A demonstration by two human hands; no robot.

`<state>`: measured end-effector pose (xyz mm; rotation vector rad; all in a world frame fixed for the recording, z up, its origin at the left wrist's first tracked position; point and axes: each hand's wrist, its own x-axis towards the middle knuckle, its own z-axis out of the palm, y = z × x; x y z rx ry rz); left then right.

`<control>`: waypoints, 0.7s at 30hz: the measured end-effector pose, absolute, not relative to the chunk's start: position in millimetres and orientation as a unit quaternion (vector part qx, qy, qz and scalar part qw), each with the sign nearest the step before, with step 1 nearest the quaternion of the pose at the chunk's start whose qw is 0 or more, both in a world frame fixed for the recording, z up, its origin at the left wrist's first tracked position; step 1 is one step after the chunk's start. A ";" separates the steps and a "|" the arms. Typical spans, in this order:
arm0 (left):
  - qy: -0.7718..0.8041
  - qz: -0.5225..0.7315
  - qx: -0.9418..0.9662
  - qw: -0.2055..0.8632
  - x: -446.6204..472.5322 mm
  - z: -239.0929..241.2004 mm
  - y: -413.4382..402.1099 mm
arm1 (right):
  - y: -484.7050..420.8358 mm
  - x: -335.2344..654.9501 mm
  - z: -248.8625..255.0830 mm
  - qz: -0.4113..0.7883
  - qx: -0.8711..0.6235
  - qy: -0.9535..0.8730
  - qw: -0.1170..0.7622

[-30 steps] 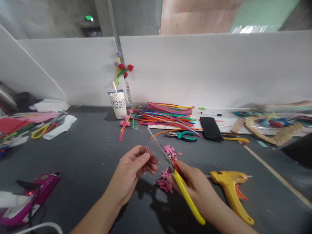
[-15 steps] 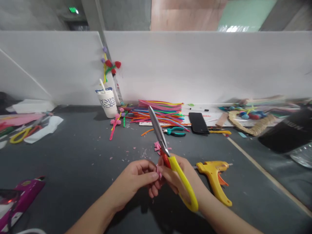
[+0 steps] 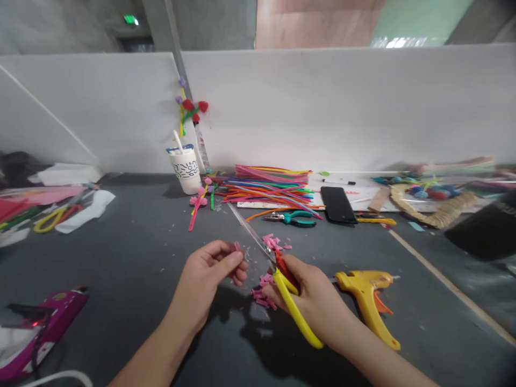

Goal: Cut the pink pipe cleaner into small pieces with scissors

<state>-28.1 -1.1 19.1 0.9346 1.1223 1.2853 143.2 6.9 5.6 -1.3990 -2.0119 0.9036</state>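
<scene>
My right hand is closed around the handles of a pair of scissors, one handle yellow and one red. Their metal blades lie together and point up and left over the table. Between the thumb and fingers of my left hand is a small pink piece, apart from the blades. Short pink cut pieces lie on the table under the scissors, partly covered by my right hand. Just beyond the scissors sits another little heap of pink pieces.
A yellow glue gun lies right of my right hand. Behind are teal-handled pliers, a bundle of coloured pipe cleaners, a black phone and a white cup. A magenta device with a cable lies at left.
My hands have moved apart, the left one going left with the pink piece. The scissors have tipped lower and leftward, and the near heap of pink pieces now shows.
</scene>
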 end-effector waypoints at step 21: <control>0.454 0.609 0.368 0.536 -43.1 25.9 -1.0 | 4.3 143.1 -10.9 0.008 -0.461 -0.872 0.163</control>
